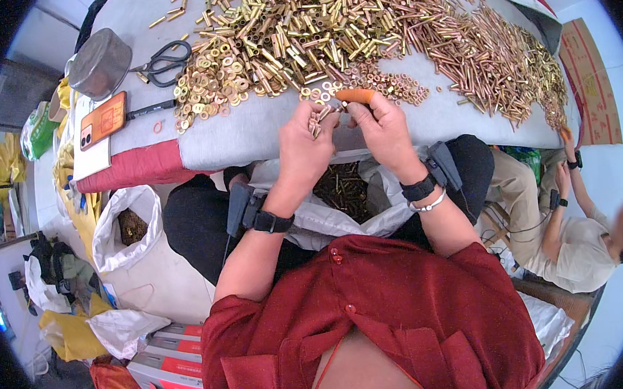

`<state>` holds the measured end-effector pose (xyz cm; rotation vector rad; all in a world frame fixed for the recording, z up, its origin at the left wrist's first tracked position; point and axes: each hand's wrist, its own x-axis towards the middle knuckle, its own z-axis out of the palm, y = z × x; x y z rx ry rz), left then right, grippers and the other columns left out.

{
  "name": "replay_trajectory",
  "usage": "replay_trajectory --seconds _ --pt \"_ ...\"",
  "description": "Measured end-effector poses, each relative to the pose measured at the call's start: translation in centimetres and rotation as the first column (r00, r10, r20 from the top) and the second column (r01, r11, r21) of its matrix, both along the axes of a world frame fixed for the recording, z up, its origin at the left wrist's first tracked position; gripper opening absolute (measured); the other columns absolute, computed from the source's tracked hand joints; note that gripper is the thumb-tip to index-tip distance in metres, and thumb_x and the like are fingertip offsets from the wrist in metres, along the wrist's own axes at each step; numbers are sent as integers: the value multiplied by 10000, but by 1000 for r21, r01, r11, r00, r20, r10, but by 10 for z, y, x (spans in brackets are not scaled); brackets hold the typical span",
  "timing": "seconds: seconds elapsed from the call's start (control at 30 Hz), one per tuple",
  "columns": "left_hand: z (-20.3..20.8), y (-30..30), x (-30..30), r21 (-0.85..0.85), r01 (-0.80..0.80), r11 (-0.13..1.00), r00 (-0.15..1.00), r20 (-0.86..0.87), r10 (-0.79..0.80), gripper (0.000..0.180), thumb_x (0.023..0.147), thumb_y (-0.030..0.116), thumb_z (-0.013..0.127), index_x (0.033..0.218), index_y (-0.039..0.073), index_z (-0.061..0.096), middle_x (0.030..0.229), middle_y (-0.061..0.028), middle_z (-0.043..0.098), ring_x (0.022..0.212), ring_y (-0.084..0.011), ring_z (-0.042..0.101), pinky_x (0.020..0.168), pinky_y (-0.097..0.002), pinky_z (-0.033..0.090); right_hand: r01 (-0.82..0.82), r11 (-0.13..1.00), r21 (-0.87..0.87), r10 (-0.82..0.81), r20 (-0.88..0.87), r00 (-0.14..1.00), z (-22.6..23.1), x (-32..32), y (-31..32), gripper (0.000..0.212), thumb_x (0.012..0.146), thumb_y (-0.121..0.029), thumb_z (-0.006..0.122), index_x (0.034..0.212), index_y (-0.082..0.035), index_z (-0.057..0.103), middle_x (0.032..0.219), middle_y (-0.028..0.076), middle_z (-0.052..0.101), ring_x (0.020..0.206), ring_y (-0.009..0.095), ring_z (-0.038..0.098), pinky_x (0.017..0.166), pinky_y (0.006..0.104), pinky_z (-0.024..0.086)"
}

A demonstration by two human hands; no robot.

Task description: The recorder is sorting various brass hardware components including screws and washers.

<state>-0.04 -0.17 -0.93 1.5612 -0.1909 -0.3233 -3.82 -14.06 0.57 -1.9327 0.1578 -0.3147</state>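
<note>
Over the near edge of the table, my two hands meet at the fingertips. My left hand (303, 143) is closed around several small copper-coloured metal tubes (315, 127). My right hand (387, 133), with an orange finger cot (354, 96) on one finger, pinches a small metal piece at the tips; its exact shape is too small to tell. Just beyond the hands lie flat brass washers (210, 86) and small copper-coloured rings (398, 87). A large heap of brass tubes (300, 32) spreads behind them. Below my hands, a white sack (393, 221) between my legs holds dark metal tubes (344, 192).
On the table's left are a metal bowl (100, 63), black scissors (166, 63), a black pen (150, 109) and an orange phone (103, 121). Another white sack (151, 224) stands on the floor at left. A co-worker (575, 241) sits at the right, a hand by the heap.
</note>
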Motion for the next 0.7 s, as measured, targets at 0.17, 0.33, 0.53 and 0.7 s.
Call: replay_trajectory --seconds 0.17,0.33,0.53,0.7 --pt "-5 0 0 193 -107 975 899 438 12 98 841 73 630 905 23 575 762 -105 663 630 -153 626 544 -281 480 55 989 136 -47 -62 997 -3 -1 4 157 878 -104 589 1002 -21 639 797 63 617 676 112 523 607 254 436" --pt "-3 -1 -3 211 -114 971 898 440 10 102 837 71 632 900 17 572 769 -117 662 650 -164 634 575 -297 479 83 989 -126 -83 3 997 9 0 2 170 855 -168 628 893 -2 619 772 112 612 666 185 553 603 299 442" --pt "3 -3 -2 -48 -7 999 998 68 11 111 865 107 624 907 29 558 755 -67 654 530 -106 584 448 -255 435 38 934 -355 -9 84 996 20 9 -4 240 827 -229 659 781 -2 598 712 139 570 646 276 549 580 364 429" --pt "7 -1 1 -192 -3 981 988 -149 -26 113 882 120 606 938 40 548 769 -57 648 453 -78 548 355 -210 385 -8 940 -342 15 17 1000 21 8 -3 241 850 -250 635 851 -8 637 718 124 570 649 237 549 584 334 425"
